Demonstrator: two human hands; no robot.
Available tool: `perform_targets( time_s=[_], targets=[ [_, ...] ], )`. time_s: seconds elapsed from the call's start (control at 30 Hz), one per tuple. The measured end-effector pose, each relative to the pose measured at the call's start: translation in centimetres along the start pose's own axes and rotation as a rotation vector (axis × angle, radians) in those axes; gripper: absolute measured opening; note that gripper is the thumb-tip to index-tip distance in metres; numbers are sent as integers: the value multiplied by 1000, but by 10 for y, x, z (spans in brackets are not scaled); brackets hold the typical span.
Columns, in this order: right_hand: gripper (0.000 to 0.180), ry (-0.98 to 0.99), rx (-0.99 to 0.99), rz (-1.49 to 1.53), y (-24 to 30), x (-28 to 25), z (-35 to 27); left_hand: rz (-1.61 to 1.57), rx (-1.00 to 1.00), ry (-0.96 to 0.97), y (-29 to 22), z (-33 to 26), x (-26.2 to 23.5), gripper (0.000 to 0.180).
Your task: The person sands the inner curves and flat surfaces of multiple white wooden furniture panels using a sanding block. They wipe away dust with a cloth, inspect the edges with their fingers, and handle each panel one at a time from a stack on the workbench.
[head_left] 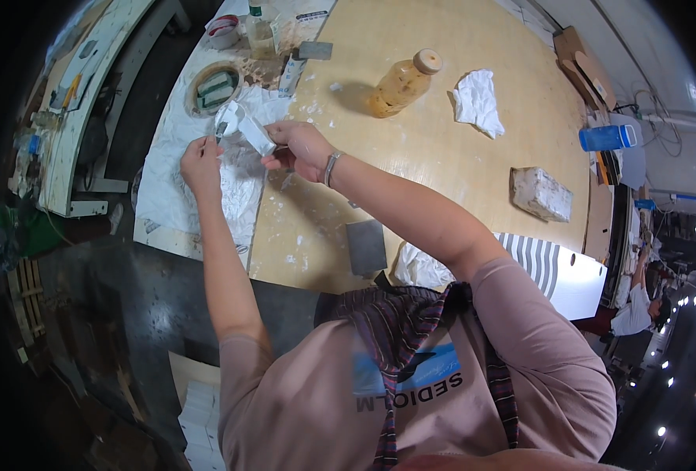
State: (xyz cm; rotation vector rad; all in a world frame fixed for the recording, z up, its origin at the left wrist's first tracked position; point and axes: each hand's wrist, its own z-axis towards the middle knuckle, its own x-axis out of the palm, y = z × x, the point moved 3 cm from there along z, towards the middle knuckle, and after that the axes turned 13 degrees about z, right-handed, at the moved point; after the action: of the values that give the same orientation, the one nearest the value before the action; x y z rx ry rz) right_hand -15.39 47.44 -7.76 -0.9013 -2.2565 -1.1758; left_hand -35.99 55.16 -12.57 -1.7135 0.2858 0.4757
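Observation:
My right hand is closed round one end of a small white piece, long and straight-edged near the fingers and irregular at its far end. Fingers pinched, my left hand is at that far end, where something thin and dark shows at the fingertips, too small to name. Both hands are above the crumpled white sheet on the table's left side. Just beyond them stands a round tub with green pads or blocks inside.
The wooden table carries a capped jar of amber liquid, a crumpled white cloth, a white-smeared block and a dark grey flat pad. A glass bottle stands far left. A blue bottle is at right.

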Motion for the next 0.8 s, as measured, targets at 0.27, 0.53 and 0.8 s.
perform_targets(
  time_s=[0.27,0.53,0.8],
  targets=[
    [27,282,108,-27,-8,-27,-38,-407,20,296,4,-109,16,23],
    [25,93,260,6,-42,-66,-91,-1004,-113,474,-19,-218,28,22],
    [34,164,418,-184,-55,-89,-159,-1122,-177,310,-11,-289,9,29]
  ],
)
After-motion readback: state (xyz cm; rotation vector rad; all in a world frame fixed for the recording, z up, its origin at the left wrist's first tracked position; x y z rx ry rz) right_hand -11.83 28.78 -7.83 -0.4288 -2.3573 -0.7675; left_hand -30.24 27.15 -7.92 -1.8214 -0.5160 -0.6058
